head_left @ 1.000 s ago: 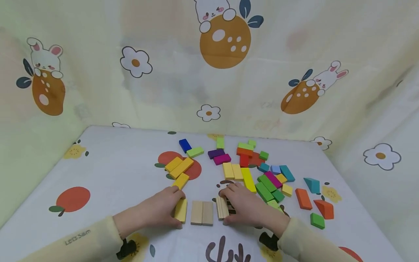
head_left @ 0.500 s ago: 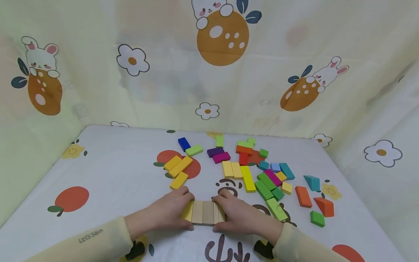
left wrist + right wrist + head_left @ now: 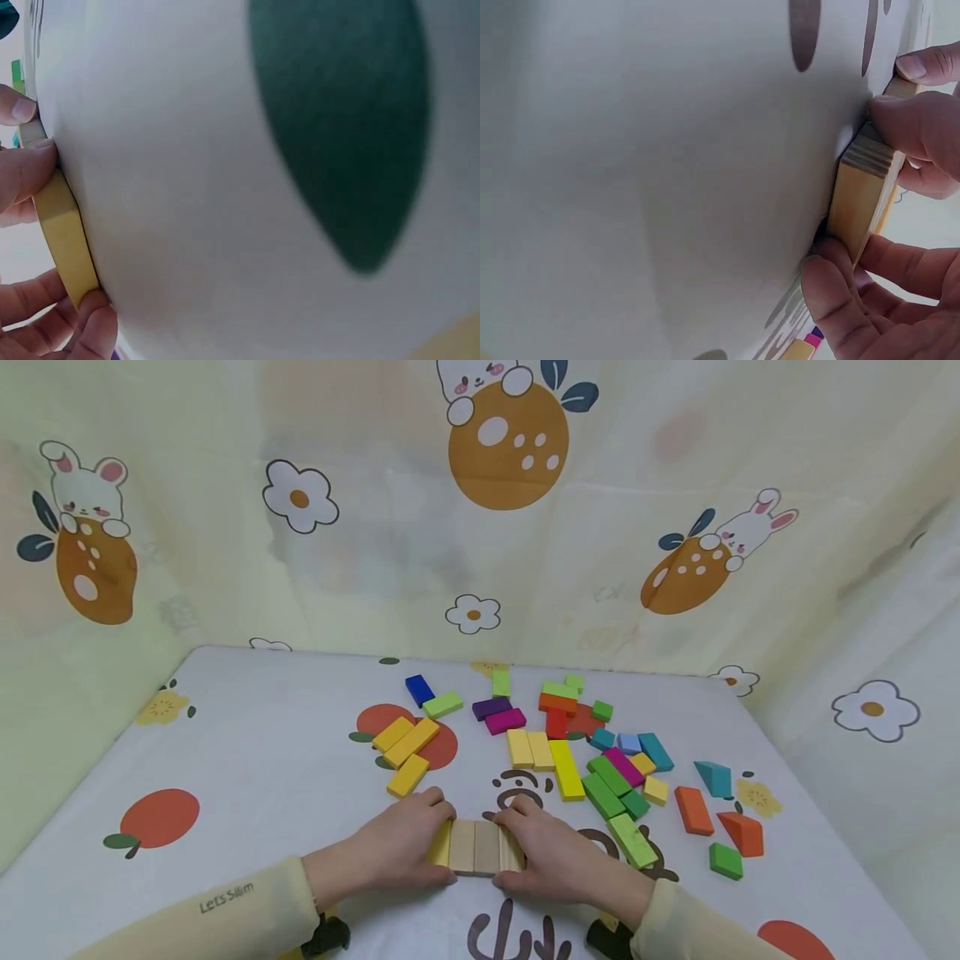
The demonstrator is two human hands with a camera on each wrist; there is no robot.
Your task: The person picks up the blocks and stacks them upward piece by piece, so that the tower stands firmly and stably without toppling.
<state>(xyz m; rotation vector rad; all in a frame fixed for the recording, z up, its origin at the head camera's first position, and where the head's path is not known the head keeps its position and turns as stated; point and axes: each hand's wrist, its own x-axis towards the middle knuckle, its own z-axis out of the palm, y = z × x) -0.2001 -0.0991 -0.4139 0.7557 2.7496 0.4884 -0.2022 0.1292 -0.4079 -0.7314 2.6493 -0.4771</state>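
Four fingers' width apart at most, both hands flank a tight row of flat wooden blocks near the front of the table. My left hand (image 3: 397, 842) pinches the row's yellow block (image 3: 441, 845) by its ends, thumb at the near end and fingertips at the far end. At the other side my right hand (image 3: 553, 850) holds a striped plain-wood block (image 3: 512, 852) the same way. Between them lie two plain wooden blocks (image 3: 474, 848), side by side. In the right wrist view the striped block (image 3: 855, 196) shows layered grain on its end. The left wrist view shows the yellow block (image 3: 64, 236) low against the cloth.
Behind the hands lie yellow blocks (image 3: 411, 743), purple and magenta blocks (image 3: 505, 721), and a long yellow block (image 3: 566, 770). Green blocks (image 3: 602, 795) lie beyond the right hand, with orange blocks (image 3: 693, 810) further right. A printed cloth (image 3: 262, 735) covers the table.
Both hands have moved inward, bringing the yellow and striped blocks against the two middle ones. In the last half second the whole row has shifted slightly right.
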